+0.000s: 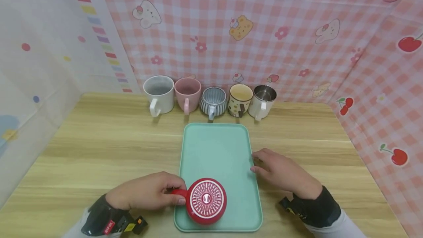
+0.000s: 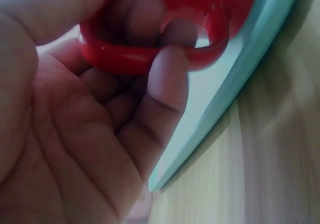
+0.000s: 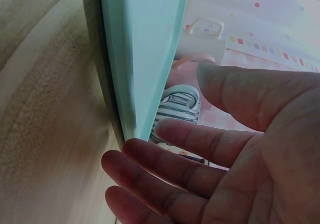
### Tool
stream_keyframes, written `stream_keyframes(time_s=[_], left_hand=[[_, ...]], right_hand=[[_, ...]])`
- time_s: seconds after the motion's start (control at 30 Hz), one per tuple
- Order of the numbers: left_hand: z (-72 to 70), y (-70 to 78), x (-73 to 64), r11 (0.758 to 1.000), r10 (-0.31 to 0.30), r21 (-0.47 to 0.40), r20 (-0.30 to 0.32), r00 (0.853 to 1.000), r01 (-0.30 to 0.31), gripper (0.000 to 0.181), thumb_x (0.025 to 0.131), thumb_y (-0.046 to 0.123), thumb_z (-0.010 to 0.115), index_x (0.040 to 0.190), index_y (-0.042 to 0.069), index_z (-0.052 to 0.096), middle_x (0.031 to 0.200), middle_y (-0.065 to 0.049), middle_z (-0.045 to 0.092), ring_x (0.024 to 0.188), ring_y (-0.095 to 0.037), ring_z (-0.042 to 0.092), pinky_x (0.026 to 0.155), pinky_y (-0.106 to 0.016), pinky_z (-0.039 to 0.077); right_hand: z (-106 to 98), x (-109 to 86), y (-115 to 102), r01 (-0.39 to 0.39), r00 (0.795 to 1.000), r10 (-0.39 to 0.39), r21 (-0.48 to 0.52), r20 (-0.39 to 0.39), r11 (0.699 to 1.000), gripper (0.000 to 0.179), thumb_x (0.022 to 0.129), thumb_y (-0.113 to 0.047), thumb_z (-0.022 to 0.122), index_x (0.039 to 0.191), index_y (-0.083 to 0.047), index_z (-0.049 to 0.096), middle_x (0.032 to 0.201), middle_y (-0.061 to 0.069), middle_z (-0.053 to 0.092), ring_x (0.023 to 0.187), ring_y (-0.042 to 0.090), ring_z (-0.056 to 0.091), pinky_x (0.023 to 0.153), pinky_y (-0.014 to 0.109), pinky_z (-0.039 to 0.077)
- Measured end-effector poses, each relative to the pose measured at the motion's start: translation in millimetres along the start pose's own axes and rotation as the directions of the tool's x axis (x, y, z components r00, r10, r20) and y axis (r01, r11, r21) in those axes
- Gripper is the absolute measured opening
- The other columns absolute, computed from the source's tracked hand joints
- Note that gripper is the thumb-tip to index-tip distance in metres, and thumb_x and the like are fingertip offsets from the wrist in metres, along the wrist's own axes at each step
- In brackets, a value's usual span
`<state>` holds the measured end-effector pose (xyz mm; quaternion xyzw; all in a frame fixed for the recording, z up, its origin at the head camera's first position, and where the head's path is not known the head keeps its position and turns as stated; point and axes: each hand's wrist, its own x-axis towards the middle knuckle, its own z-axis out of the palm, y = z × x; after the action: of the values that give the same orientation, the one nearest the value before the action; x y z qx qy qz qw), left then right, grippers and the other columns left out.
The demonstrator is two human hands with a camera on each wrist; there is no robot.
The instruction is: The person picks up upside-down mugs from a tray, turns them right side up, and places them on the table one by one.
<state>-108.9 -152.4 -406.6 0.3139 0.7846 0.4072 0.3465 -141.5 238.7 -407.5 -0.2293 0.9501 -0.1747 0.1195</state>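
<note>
A red mug (image 1: 206, 201) is upside down over the near left part of a mint-green tray (image 1: 221, 150), its patterned base facing up. My left hand (image 1: 155, 190) grips the mug's handle, which points left; in the left wrist view the fingers curl through and around the red handle (image 2: 125, 57). Beside the tray's right edge is my right hand (image 1: 281, 168), fingers extended and holding nothing. The right wrist view shows its spread fingers (image 3: 170, 164) close to the tray's rim (image 3: 117, 59).
Along the back wall stand a white mug (image 1: 162, 94), a pink mug (image 1: 188, 96), a blue striped cup (image 1: 208, 107), a cream patterned cup (image 1: 236, 104) and a white steel-lined mug (image 1: 259, 105), handles toward me. Patterned cloth (image 1: 214, 28) hangs behind the wooden table (image 1: 115, 139).
</note>
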Motion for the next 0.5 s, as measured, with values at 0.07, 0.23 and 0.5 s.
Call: stream_keyframes(time_s=[0.07, 0.23, 0.5], left_hand=[[0.4, 0.8, -0.1, 1.000, 0.005, 0.003, 0.006, 1.000, -0.005, 0.006, 0.100, 0.039, 0.068, 0.103, 0.036, 0.072, 0.089, 0.006, 0.069, 0.078, -0.005, 0.059, 0.069, -0.021, 0.050], [2.6, 1.8, 0.6, 1.000, 0.009, 0.010, 0.019, 1.000, -0.009, 0.014, 0.103, 0.043, 0.062, 0.101, 0.031, 0.069, 0.086, 0.008, 0.064, 0.076, -0.003, 0.056, 0.069, -0.020, 0.047], [6.9, 2.1, 3.6, 1.000, -0.006, -0.005, 0.001, 1.000, 0.006, 0.015, 0.108, 0.043, 0.052, 0.105, 0.032, 0.062, 0.090, 0.008, 0.059, 0.086, -0.004, 0.057, 0.077, -0.021, 0.047]], right_hand=[[-0.1, 0.0, -0.5, -0.001, 1.000, 0.001, -0.001, 0.001, 1.000, 0.043, 0.102, -0.032, 0.067, 0.135, -0.004, 0.063, 0.123, 0.009, 0.070, 0.116, 0.025, 0.069, 0.097, 0.048, 0.059], [-0.5, -0.1, -1.7, -0.006, 1.000, 0.006, 0.004, 0.006, 1.000, 0.043, 0.102, -0.032, 0.066, 0.134, -0.005, 0.064, 0.123, 0.009, 0.070, 0.116, 0.025, 0.069, 0.098, 0.049, 0.059], [-0.6, 1.0, -2.4, -0.012, 1.000, 0.012, -0.002, 0.017, 1.000, 0.043, 0.102, -0.033, 0.066, 0.134, -0.004, 0.064, 0.123, 0.009, 0.070, 0.116, 0.024, 0.069, 0.099, 0.048, 0.058]])
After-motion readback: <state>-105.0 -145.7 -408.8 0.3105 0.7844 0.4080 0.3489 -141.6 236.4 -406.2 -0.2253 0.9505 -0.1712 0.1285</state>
